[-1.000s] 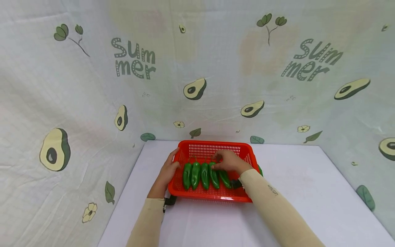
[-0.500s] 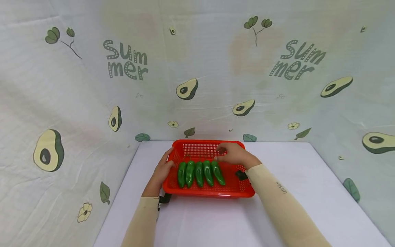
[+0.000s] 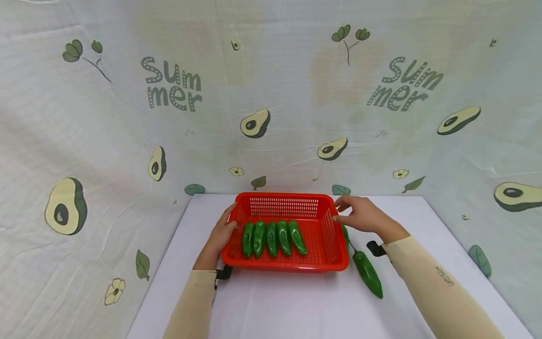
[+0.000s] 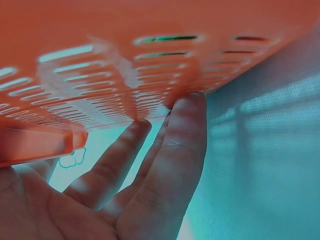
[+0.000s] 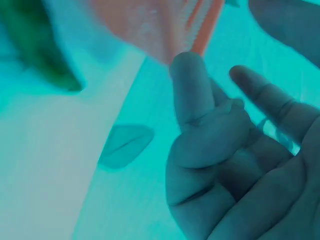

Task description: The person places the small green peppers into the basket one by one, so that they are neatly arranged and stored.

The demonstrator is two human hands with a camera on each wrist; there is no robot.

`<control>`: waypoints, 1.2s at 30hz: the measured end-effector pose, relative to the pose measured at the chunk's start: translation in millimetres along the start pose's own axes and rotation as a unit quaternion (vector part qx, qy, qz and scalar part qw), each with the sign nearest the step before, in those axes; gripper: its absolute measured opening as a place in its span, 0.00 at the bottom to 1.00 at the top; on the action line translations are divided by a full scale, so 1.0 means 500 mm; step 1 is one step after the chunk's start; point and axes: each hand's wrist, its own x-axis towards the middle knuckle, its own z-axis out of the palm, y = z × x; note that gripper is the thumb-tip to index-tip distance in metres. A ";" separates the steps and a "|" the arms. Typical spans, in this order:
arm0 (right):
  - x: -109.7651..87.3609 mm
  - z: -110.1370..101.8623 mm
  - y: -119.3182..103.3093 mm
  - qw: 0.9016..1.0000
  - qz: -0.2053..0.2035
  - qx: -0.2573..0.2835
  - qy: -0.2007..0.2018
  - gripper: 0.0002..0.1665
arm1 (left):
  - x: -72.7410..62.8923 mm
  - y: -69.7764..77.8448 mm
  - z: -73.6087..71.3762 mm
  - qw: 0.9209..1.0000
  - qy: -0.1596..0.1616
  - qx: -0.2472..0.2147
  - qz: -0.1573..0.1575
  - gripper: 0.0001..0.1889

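A red slotted plastic basket (image 3: 285,269) sits on the white table, with several green peppers (image 3: 272,239) lying side by side in its left and middle part, stems toward the back. My left hand (image 3: 218,238) holds the basket's left side, thumb over the rim. In the left wrist view its fingers (image 4: 182,135) reach up against the slotted outer wall. My right hand (image 3: 362,215) is just beyond the basket's right rim, fingers loosely bent and apart, holding nothing. Below it, a loose green pepper (image 3: 367,274) lies on the table.
Another green pepper (image 3: 346,236) shows partly behind the basket's right side. A white cloth with avocado prints (image 3: 256,123) hangs behind and on both sides of the table (image 3: 271,306).
My right hand has left the rightmost pepper in the row and moved right, out of the basket. My left hand stays at the basket's left side. The head view has shifted slightly.
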 end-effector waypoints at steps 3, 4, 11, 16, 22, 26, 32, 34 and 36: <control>-0.028 -0.001 0.036 1.000 0.025 -0.005 -0.004 0.28 | 0.001 0.002 0.001 1.000 -0.001 -0.005 -0.003 0.40; -0.036 0.000 0.047 0.999 0.031 -0.007 -0.008 0.28 | 0.001 0.003 0.002 1.000 -0.001 -0.007 -0.004 0.40; -0.105 0.017 0.102 0.998 0.057 -0.003 -0.041 0.33 | -0.003 -0.002 0.000 1.000 0.003 -0.024 0.002 0.41; -0.148 0.037 0.137 0.996 0.063 0.018 -0.053 0.35 | -0.004 -0.003 -0.003 0.999 0.004 -0.038 -0.002 0.41; -0.179 0.079 0.175 0.995 0.076 0.036 -0.056 0.40 | -0.004 -0.004 -0.001 1.000 0.005 -0.028 -0.005 0.40; -0.192 0.099 0.188 0.995 0.078 0.044 -0.051 0.39 | -0.004 -0.003 0.000 1.000 0.005 -0.024 -0.003 0.41; -0.207 0.114 0.197 0.994 0.081 0.059 -0.048 0.34 | -0.003 0.001 -0.002 0.999 0.021 0.022 0.015 0.39; -0.210 0.117 0.199 0.993 0.086 0.065 -0.053 0.32 | -0.003 0.002 -0.002 0.999 0.028 0.031 0.016 0.38; -0.214 0.118 0.200 0.992 0.093 0.069 -0.054 0.30 | -0.003 0.003 -0.001 0.999 0.024 0.024 0.017 0.38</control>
